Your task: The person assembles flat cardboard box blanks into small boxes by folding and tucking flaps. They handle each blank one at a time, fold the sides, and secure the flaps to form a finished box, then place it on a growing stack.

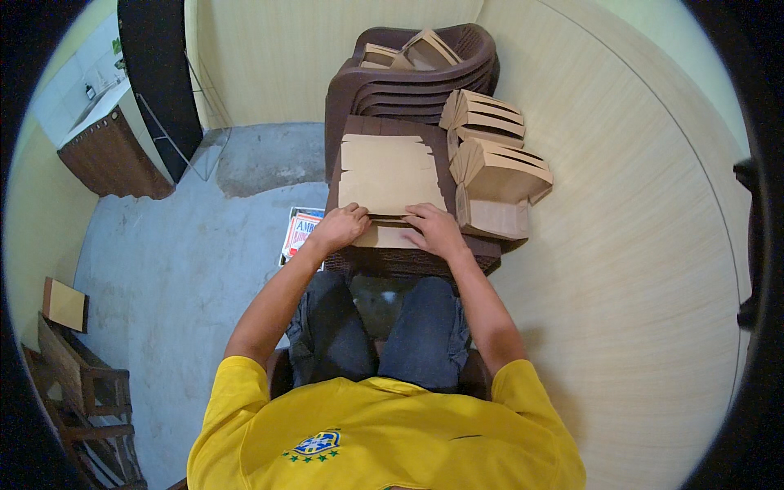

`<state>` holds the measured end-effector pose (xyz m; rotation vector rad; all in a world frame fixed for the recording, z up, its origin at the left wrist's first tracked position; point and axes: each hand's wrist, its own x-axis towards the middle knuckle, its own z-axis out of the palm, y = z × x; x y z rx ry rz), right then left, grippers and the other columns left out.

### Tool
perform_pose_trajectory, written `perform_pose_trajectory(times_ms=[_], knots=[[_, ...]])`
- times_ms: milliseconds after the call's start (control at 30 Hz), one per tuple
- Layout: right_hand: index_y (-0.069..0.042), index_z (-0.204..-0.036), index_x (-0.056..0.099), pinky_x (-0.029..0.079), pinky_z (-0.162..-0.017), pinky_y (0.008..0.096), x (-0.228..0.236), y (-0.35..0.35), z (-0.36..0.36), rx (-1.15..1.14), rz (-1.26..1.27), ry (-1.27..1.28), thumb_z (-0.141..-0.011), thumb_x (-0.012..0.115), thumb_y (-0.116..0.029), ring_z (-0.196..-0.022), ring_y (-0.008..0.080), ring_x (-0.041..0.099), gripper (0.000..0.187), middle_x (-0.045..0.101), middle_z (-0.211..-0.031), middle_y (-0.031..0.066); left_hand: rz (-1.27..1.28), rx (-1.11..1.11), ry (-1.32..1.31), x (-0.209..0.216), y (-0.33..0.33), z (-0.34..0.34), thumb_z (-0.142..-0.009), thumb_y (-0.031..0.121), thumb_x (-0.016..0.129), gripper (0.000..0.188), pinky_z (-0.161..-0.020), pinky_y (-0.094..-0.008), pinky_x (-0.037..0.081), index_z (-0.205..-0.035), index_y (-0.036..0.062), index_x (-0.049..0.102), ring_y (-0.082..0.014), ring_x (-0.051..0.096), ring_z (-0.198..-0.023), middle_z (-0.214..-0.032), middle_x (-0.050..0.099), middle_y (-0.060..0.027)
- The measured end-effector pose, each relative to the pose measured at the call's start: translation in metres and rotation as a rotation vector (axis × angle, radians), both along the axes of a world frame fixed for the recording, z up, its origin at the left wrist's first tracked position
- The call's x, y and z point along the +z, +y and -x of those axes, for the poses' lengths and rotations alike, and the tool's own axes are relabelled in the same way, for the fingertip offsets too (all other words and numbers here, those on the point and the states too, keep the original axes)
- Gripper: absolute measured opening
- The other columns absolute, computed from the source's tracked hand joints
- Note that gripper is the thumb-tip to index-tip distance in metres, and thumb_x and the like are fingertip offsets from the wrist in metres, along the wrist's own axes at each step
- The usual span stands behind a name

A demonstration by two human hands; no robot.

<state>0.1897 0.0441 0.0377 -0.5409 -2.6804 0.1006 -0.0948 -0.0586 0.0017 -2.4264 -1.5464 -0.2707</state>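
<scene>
A tan cardboard blank [388,171] is lying flat on the seat of a stack of brown plastic chairs [351,98], right in front of the person. Its broad panel is looking smooth and plain, with short slits cutting into the left and right edges, and a dark crease or gap is running across the near side, a narrower strip showing below it. The left hand [346,225] is resting on the near left corner, its fingers curling close together over the edge; the thumb is mostly hiding, so I cannot tell whether it is pinching the board. The right hand [437,230] is touching the near right side, its fingers lying on the panel and its thumb standing apart, over the strip. Folded cardboard boxes [500,188] are standing just to the right.
</scene>
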Motion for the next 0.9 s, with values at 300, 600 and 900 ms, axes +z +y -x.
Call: perform_pose_trajectory(times_ms=[300,600,900], knots=[[-0.007,-0.111,0.074,0.064,-0.088,0.0404,-0.006,0.000,0.002,0.028,-0.346,0.252,-0.092,0.074,-0.012,-0.104,0.0305,0.076,0.020,0.074,-0.134,0.0085,0.024,-0.073,-0.256,0.013,-0.022,0.002,-0.093,0.008,0.062,0.029,-0.089,-0.0447,0.065,-0.122,0.0111,0.066,-0.0305,0.072,-0.118,-0.146,0.062,-0.0122],[-0.001,-0.110,0.072,0.064,-0.090,0.0384,-0.019,-0.004,-0.002,0.095,-0.272,0.091,-0.092,0.070,-0.008,-0.108,0.0311,0.074,0.019,0.070,-0.141,0.0091,0.106,-0.102,-0.271,0.025,-0.022,0.007,-0.094,0.017,0.072,0.035,-0.105,-0.0442,0.058,-0.127,0.0086,0.071,-0.0347,0.062,-0.128,-0.141,0.061,-0.0130],[-0.001,-0.104,0.079,0.056,-0.107,0.0444,-0.010,-0.009,-0.011,0.052,-0.094,-0.102,-0.090,0.077,-0.048,-0.131,0.0341,0.061,0.049,0.066,-0.147,0.0123,0.159,-0.118,-0.271,0.021,-0.028,-0.004,-0.097,0.032,0.074,0.037,-0.111,-0.0427,0.053,-0.122,0.0044,0.076,-0.0336,0.055,-0.134,-0.140,0.061,-0.0112]])
